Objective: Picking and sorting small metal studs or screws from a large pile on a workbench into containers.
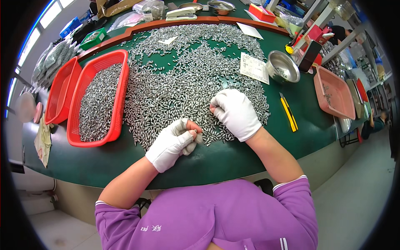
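A wide heap of small silver metal cylinders [183, 79] covers the green table [233, 154]. My left hand [173, 143], in a white glove with bare fingertips, is closed at the heap's near edge and pinches a few small metal pieces [196, 134] between thumb and finger. My right hand [235, 113], also in a white glove, rests on the heap just to the right, fingers curled down among the pieces; whether it grips any is hidden.
A red basket [118, 104] full of the same pieces stands at the left, with an empty red basket [62, 89] beside it. At the right lie a yellow utility knife [288, 112], a steel bowl [282, 66], a paper slip [254, 68] and a pink tray [333, 92].
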A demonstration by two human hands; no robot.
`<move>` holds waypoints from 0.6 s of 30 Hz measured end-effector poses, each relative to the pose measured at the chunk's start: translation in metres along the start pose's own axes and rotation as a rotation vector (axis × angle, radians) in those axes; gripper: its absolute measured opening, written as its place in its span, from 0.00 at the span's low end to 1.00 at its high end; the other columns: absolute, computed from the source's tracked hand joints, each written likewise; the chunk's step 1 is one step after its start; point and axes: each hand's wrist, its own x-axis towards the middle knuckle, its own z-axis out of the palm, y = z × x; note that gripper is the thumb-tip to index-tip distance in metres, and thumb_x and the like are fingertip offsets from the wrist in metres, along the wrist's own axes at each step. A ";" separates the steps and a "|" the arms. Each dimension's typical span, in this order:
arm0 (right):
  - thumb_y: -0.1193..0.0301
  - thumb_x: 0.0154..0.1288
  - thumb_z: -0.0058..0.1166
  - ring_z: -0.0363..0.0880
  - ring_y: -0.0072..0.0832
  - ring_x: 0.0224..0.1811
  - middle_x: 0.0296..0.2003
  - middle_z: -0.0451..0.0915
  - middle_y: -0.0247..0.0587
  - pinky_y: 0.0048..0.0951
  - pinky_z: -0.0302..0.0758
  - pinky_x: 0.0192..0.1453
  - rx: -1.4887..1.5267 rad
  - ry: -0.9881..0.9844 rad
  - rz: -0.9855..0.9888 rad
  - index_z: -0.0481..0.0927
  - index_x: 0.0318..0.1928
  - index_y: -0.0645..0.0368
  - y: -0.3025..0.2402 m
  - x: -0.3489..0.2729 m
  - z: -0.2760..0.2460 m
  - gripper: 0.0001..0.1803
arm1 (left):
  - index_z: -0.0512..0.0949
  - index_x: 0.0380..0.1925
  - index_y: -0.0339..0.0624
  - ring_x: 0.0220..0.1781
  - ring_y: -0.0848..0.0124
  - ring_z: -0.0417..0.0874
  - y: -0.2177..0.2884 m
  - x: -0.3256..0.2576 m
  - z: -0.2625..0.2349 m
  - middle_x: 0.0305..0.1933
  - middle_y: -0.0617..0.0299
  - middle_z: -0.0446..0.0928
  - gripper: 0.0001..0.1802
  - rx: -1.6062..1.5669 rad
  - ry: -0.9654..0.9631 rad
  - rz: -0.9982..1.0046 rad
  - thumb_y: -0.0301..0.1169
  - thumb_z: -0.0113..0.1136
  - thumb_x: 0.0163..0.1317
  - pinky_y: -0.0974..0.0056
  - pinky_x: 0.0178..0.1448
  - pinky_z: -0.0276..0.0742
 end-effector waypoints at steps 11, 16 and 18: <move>0.68 0.52 0.62 0.77 0.38 0.40 0.33 0.79 0.38 0.37 0.74 0.48 -0.071 -0.112 0.052 0.81 0.34 0.54 0.007 -0.002 0.002 0.08 | 0.70 0.38 0.45 0.25 0.81 0.67 -0.004 0.001 -0.002 0.34 0.65 0.75 0.08 -0.078 -0.037 0.033 0.32 0.58 0.65 0.76 0.29 0.62; 0.72 0.49 0.64 0.77 0.38 0.39 0.32 0.79 0.37 0.37 0.74 0.45 0.076 0.118 -0.081 0.82 0.36 0.53 -0.001 0.000 0.000 0.10 | 0.70 0.38 0.45 0.25 0.81 0.67 -0.002 0.000 0.000 0.34 0.66 0.75 0.08 -0.084 -0.018 0.029 0.32 0.59 0.64 0.76 0.30 0.63; 0.77 0.46 0.66 0.78 0.37 0.34 0.31 0.79 0.37 0.35 0.74 0.37 0.232 0.171 -0.225 0.82 0.37 0.54 -0.008 0.005 -0.009 0.14 | 0.71 0.39 0.45 0.26 0.81 0.67 0.000 0.000 -0.001 0.34 0.66 0.76 0.08 -0.112 -0.017 0.031 0.32 0.59 0.64 0.76 0.30 0.63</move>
